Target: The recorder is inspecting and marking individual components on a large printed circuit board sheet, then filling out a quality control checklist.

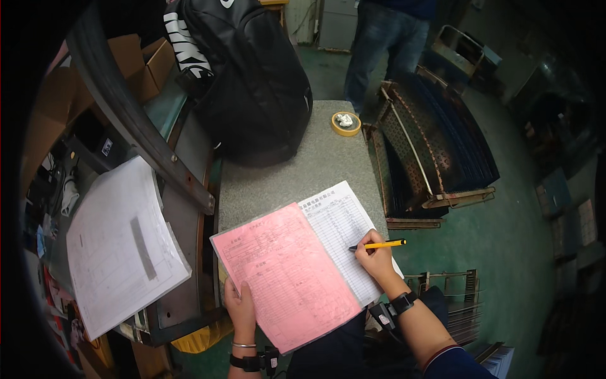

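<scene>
A pink printed form in a clear sleeve [293, 281] lies tilted over the near end of a grey stone-like tabletop [303, 164]. My left hand [240, 309] is closed at its lower left edge, with some fingers hidden. To the right, and partly beneath it, is a white sheet ruled into a table [334, 221], with handwritten marks in its rows. My right hand [375, 256] rests on this sheet, closed round a yellow pen with black parts [394, 243]. The pen's dark tip points left, at or just over the rows.
A black backpack [252, 82] stands at the tabletop's far left, and a tape roll with crumpled white material [346, 124] at its far right. Racks of dark panels [435, 139] stand right. A sleeved white drawing [123, 246] hangs left by a metal frame. A person's legs [385, 47] show beyond.
</scene>
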`<control>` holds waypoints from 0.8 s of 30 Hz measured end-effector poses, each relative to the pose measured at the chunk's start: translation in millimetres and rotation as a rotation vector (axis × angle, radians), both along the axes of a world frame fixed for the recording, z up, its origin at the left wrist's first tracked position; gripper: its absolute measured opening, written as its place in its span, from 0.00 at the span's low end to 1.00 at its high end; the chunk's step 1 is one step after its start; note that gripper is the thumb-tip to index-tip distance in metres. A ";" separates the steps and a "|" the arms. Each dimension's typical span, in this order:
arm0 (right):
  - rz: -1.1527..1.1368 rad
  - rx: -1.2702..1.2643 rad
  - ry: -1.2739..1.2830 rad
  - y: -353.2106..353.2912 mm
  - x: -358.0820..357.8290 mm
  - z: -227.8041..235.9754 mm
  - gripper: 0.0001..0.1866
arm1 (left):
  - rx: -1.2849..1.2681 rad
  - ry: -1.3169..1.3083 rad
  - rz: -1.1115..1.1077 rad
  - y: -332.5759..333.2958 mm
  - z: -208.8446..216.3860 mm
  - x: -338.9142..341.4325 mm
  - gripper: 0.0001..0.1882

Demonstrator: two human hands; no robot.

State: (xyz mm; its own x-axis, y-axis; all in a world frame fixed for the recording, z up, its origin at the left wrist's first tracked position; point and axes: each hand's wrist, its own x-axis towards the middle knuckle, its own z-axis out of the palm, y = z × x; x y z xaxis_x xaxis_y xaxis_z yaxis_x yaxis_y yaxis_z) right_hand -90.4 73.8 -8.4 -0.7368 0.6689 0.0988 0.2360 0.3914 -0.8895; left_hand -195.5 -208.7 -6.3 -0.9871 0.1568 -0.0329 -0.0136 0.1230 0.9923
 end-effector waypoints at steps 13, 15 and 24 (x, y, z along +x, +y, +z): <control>-0.005 -0.009 -0.025 0.5 -2.1 -2.9 0.05 | 0.036 -0.020 -0.015 0.9 5.4 1.5 0.13; -0.008 0.028 -0.056 -1.1 -3.5 0.8 0.05 | 0.023 -0.016 -0.013 0.9 7.8 1.9 0.13; -0.025 -0.099 0.009 4.6 -0.5 -11.7 0.05 | 0.030 -0.053 -0.062 -4.8 3.7 1.0 0.16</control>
State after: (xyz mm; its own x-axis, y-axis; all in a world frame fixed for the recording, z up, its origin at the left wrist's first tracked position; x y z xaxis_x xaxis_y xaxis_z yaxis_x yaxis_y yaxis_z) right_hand -90.8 78.4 -20.1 -0.7189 0.6942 0.0373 0.2370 0.2952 -0.9256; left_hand -194.5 -213.6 -2.5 -0.9725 0.2192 -0.0789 -0.0591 0.0952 0.9937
